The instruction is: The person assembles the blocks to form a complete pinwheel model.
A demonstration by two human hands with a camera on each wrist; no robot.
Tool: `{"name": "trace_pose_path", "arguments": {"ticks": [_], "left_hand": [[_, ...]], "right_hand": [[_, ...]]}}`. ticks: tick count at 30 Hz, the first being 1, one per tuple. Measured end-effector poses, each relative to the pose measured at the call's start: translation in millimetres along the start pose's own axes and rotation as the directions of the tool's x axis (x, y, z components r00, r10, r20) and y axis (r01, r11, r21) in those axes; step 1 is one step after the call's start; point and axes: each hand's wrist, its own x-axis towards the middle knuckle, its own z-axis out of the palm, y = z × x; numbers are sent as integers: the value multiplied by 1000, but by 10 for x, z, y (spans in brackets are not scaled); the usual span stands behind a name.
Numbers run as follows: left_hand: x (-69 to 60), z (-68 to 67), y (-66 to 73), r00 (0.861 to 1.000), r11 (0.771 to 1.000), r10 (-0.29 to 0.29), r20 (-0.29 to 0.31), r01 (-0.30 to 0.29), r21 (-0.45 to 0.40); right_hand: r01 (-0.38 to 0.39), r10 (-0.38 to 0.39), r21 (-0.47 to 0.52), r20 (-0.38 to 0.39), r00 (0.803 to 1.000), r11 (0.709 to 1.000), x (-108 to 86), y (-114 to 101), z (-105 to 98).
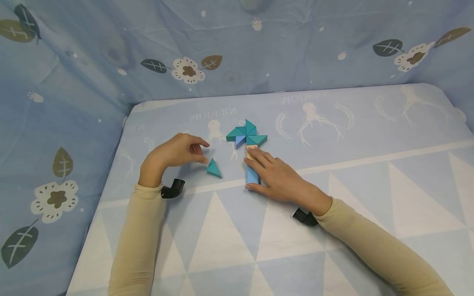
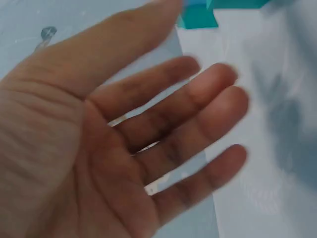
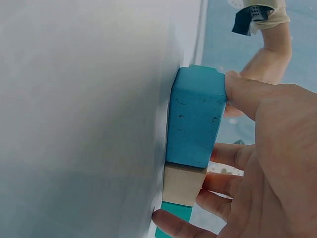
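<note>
Teal triangular blocks (image 1: 251, 128) lie together in a pinwheel shape on the cloth, with one blue triangular block (image 1: 239, 141) at their lower left. Below them a wooden block (image 3: 185, 184) and a longer blue block (image 3: 195, 119) run in line as a stem. Over this stem rests my right hand (image 1: 279, 179), its fingers fairly straight across the blocks and the thumb touching the near end of the blue block. To the left, a loose teal triangular block (image 1: 213, 169) lies just beside my left hand (image 1: 175, 151), whose fingers are loosely bent around nothing.
A patterned cloth (image 1: 296, 246) covers the table. Blue fabric with flowers and leaves (image 1: 277, 45) rises behind it and along the left side. Black wrist devices (image 1: 173, 189) sit at both cuffs.
</note>
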Motion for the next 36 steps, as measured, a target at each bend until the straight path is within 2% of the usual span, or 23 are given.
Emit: {"name": "trace_pose_path", "arguments": {"ticks": [3, 6, 14, 22, 30, 36], "left_hand": [[-40, -27, -43, 997, 998, -42, 64, 45, -42], [-42, -27, -48, 993, 996, -51, 104, 58, -65], [13, 35, 19, 988, 997, -45, 149, 53, -53], [41, 84, 83, 992, 997, -23, 126, 32, -65], [80, 131, 129, 998, 997, 36, 48, -33, -68], [88, 143, 129, 998, 998, 28, 57, -25, -59]], "right_hand": [[3, -3, -2, -3, 1000, 1000, 0, 1, 2], [3, -3, 0, -8, 1000, 1000, -1, 0, 0], [0, 0, 9, -15, 1000, 1000, -1, 1, 5], [-27, 27, 31, -4, 1000, 999, 4, -6, 0], [-18, 18, 21, -4, 1000, 1000, 7, 1, -5], [-1, 1, 28, -6, 1000, 1000, 6, 18, -7]]}}
